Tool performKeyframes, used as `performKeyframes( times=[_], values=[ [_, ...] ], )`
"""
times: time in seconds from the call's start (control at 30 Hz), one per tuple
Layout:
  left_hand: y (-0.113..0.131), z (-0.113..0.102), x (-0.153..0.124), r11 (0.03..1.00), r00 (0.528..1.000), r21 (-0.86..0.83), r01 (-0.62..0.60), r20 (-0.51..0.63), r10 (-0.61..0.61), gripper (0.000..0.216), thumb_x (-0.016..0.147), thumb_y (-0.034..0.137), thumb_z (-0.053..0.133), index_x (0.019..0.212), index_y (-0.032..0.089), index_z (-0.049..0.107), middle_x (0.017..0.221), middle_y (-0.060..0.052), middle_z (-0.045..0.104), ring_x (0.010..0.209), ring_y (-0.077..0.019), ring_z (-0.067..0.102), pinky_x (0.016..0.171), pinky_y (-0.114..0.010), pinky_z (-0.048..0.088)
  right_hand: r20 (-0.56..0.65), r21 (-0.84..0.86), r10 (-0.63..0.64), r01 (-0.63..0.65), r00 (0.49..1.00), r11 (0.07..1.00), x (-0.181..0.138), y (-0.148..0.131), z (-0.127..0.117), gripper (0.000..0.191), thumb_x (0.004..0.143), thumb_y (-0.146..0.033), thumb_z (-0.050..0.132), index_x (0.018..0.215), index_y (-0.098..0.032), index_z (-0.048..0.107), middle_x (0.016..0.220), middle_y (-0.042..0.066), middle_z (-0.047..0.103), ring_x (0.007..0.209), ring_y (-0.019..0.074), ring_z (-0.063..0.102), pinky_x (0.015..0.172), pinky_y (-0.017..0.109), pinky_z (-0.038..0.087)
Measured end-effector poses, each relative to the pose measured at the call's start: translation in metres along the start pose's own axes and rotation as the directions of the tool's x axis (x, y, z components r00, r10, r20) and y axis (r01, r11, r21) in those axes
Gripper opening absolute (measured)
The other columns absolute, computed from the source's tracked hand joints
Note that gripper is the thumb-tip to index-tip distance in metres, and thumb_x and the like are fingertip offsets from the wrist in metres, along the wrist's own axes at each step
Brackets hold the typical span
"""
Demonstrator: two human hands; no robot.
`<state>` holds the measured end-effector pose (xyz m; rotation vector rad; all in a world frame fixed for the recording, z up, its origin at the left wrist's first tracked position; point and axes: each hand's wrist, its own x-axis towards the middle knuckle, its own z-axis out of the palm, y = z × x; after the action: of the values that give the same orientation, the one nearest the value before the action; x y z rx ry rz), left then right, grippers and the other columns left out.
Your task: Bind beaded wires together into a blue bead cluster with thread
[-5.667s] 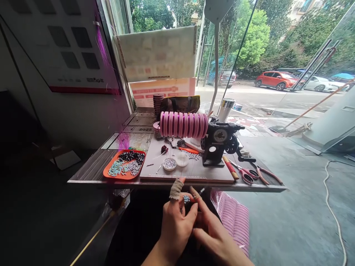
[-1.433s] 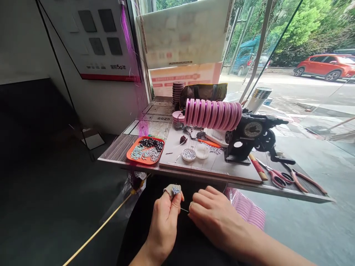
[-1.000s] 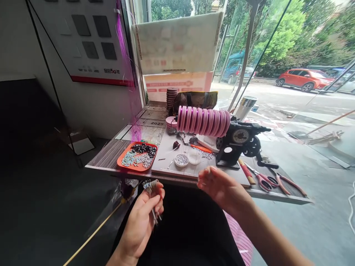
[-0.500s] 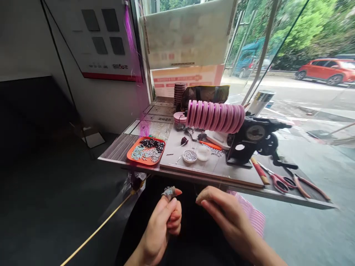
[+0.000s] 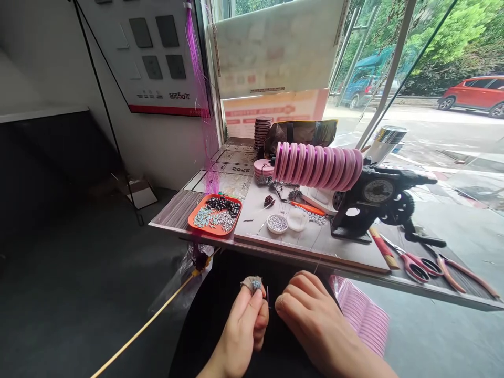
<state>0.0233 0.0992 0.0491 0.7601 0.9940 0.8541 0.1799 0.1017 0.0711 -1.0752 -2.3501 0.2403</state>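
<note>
Beads (image 5: 252,284), tiny, glossy and blue-grey, sit bunched on the cloth-taped fingertip of the left hand (image 5: 244,331), pinched there by the thumb, low in front of the counter (image 5: 177,209). One thin metal needle (image 5: 268,294) stands upright just beside them. The right hand (image 5: 311,320) curls close with its fingertips drawn together near the needle, though I cannot tell whether they grip it. The two hands almost touch.

On the counter, one flat orange plastic tray (image 5: 196,226) holds three loose piles: black, pale green and silver. Beside it are two small round dishes (image 5: 277,223), one full of silver beads. Behind them, about a dozen pink foam spools (image 5: 318,168) stand in a row beside one black iron crank machine (image 5: 378,202). One pair of pink-handled scissors (image 5: 417,262) lies to the right.
</note>
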Motion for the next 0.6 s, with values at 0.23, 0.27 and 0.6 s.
performKeyframes(
  times=[0.23, 0.27, 0.6],
  values=[
    [0.002, 0.003, 0.004, 0.999, 0.993, 0.012, -0.043, -0.105, 0.044, 0.043, 0.072, 0.057, 0.057, 0.066, 0.019, 0.037, 0.05, 0.011, 0.025, 0.041, -0.0026, 0.013, 0.038, -0.017, 0.01, -0.008, -0.035, -0.025, 0.025, 1.0, 0.999, 0.003, 0.0, 0.003, 0.021, 0.088, -0.011, 0.041, 0.069, -0.019, 0.043, 0.065, -0.002, 0.049, 0.067, 0.0142, 0.039, 0.085, 0.033, 0.03],
    [0.003, 0.003, 0.004, 0.999, 0.993, 0.003, -0.046, -0.108, 0.046, 0.043, 0.072, 0.056, 0.058, 0.066, 0.019, 0.037, 0.05, 0.011, 0.024, 0.041, -0.0026, 0.013, 0.038, -0.017, 0.01, -0.005, -0.037, -0.021, 0.021, 1.0, 0.999, 0.003, 0.0, 0.004, 0.021, 0.088, -0.011, 0.042, 0.069, -0.019, 0.043, 0.065, -0.002, 0.049, 0.067, 0.0142, 0.039, 0.086, 0.033, 0.03],
    [0.003, 0.005, 0.005, 0.99, 0.998, -0.137, 0.021, -0.057, -0.029, 0.035, 0.071, 0.045, 0.063, 0.07, 0.018, 0.041, 0.049, 0.011, 0.026, 0.042, -0.003, 0.013, 0.04, -0.018, 0.011, -0.015, -0.031, 0.015, -0.015, 1.0, 0.999, 0.001, 0.005, 0.01, 0.02, 0.087, -0.012, 0.045, 0.069, -0.02, 0.043, 0.065, -0.003, 0.048, 0.068, 0.0137, 0.04, 0.09, 0.033, 0.029]
  ],
)
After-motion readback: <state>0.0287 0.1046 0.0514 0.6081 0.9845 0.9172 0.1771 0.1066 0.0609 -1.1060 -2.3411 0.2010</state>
